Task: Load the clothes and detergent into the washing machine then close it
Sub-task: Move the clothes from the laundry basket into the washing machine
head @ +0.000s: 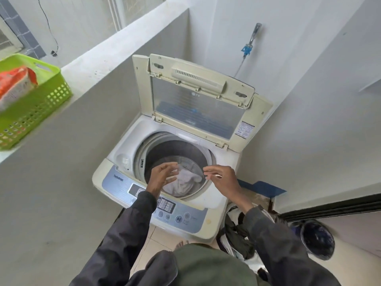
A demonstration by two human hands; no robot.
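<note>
white cloth (183, 182) is lying down in the drum of the washing machine (214, 195), lid (198, 104) propped up at the back. both hands hover over the opening, left hand (162, 175) and right hand (221, 178), fingers spread and gripping nothing. next grab looks like the clothes pile (237, 230) on the floor to the right, so i'd drop things in loosely. detergent pack (15, 83) sits in the green basket (41, 106) on the ledge.
</note>
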